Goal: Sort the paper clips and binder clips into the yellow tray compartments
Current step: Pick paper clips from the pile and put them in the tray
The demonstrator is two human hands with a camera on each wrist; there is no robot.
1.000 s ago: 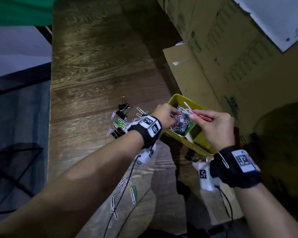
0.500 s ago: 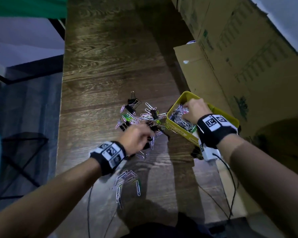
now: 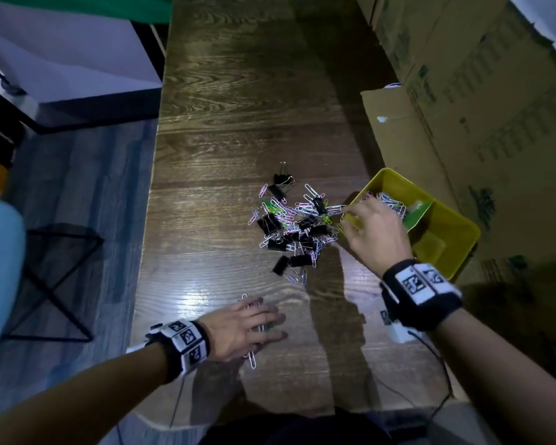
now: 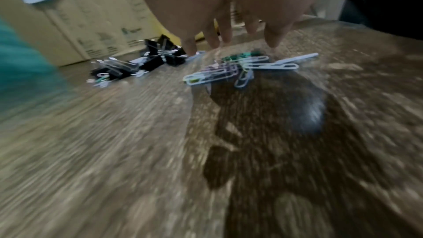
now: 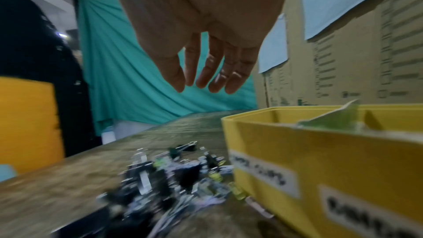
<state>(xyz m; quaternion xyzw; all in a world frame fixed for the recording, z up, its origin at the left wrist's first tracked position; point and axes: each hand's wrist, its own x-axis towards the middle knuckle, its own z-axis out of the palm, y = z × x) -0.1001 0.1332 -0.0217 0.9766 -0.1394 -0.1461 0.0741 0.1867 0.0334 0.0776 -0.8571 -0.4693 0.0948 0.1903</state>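
head view, wooden table [image 3: 238, 123]: yellow tray [image 3: 456, 248] at the right edge, one compartment already with many paper clips [image 3: 390, 200], the next compartment apparently without binder clips. mixed pile [image 3: 289, 223] of black binder clips and coloured paper clips in the middle of the table, just beside the tray's left wall, not yet sorted. small group of paper clips [image 4: 240, 69] nearer the front edge, under the left hand [image 3: 241, 329], fingers straight and spread, hovering just above them, gripping nothing. right hand [image 3: 374, 232] over the tray's left wall, fingers relaxed and empty in the right wrist view. task judged well under half done: most paper clips and seemingly all binder clips left outside.
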